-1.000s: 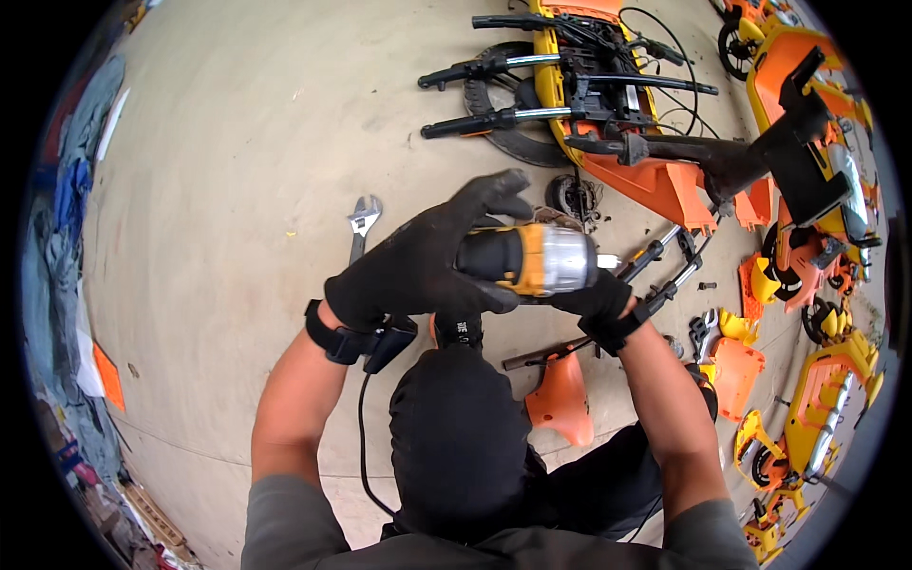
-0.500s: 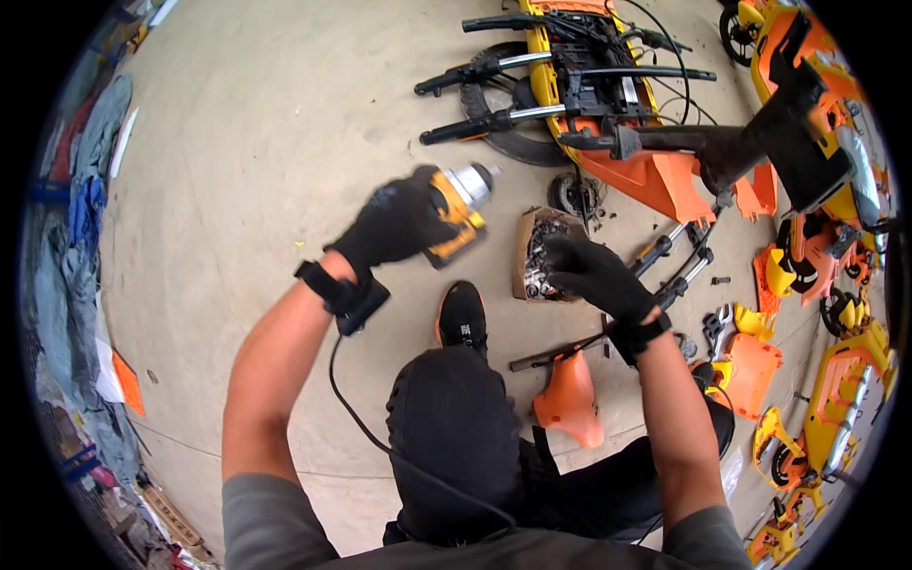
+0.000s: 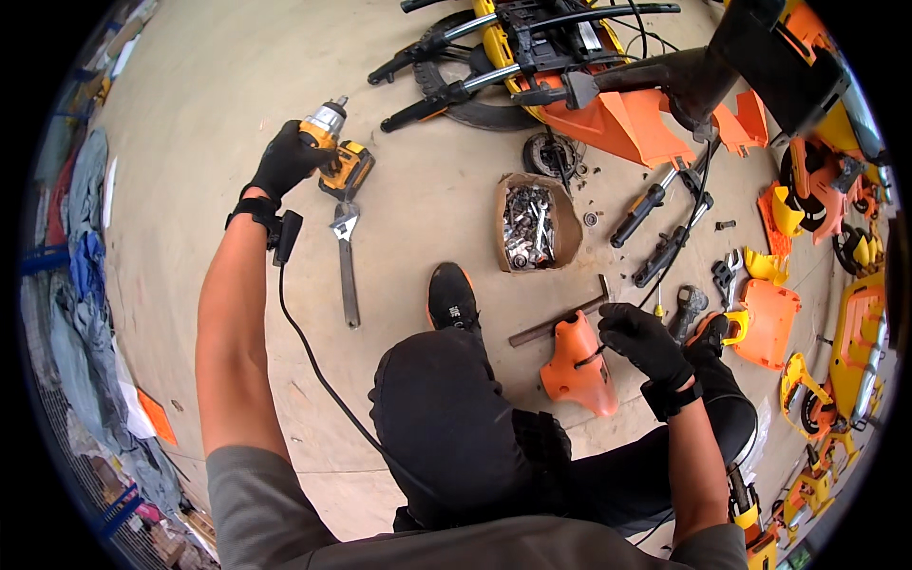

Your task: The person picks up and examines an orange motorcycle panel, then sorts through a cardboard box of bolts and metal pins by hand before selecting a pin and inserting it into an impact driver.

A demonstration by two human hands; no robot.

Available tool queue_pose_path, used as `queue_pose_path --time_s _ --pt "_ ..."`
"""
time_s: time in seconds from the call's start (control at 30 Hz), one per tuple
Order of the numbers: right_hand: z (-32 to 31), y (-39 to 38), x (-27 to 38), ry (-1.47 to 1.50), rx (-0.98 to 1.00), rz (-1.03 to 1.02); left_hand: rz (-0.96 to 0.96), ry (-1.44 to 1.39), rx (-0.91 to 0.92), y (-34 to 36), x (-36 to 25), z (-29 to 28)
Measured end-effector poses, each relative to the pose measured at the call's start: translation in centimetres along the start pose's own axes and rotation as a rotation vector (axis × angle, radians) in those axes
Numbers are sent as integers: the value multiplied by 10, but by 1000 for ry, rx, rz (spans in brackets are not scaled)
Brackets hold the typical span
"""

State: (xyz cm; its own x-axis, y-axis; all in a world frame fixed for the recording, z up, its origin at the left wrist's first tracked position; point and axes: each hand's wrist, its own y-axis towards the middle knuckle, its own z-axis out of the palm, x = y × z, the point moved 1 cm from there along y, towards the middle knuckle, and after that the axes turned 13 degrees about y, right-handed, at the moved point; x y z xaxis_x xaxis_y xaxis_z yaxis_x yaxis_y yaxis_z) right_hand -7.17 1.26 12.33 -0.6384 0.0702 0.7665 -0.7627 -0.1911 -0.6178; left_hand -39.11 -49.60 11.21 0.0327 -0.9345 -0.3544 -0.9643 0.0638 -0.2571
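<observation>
My left hand [image 3: 288,161], in a black glove, is wrapped round the grip of a yellow and black cordless impact wrench [image 3: 328,123], held up over the floor with its socket end pointing away. Beneath its battery, an adjustable wrench [image 3: 349,271] lies on the floor. My right hand [image 3: 646,342], also gloved in black, has its fingers closed. From them a thin dark rod [image 3: 589,358] sticks out to the left, above an orange plastic cover [image 3: 570,380]; its hidden end cannot be made out. Farther off stands an open cardboard box [image 3: 567,228] of bolts and metal pieces.
A long-handled hammer [image 3: 541,331] lies behind the orange cover. A partly dismantled yellow and orange scooter [image 3: 608,119] lies ahead, with a wheel hub [image 3: 546,155] near it. Fork legs [image 3: 638,214], open-ended tools [image 3: 727,271] and several orange body parts [image 3: 768,323] are spread rightward.
The impact wrench in my left hand has swung left and away, uncovering the adjustable wrench. My right hand has left the cardboard box and drawn back beside the orange cover. The view has shifted slightly.
</observation>
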Motion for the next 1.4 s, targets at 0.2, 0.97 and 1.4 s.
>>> queue_pose_path --time_s 0.2,0.97,1.4 --pt "-9 -25 -4 -50 -92 28 -10 -52 192 33 17 -2" --pt "-158 -258 123 -249 -707 -179 102 289 -158 37 125 23" --pt "-387 -298 -239 -576 -1121 302 304 577 -534 -128 66 153"
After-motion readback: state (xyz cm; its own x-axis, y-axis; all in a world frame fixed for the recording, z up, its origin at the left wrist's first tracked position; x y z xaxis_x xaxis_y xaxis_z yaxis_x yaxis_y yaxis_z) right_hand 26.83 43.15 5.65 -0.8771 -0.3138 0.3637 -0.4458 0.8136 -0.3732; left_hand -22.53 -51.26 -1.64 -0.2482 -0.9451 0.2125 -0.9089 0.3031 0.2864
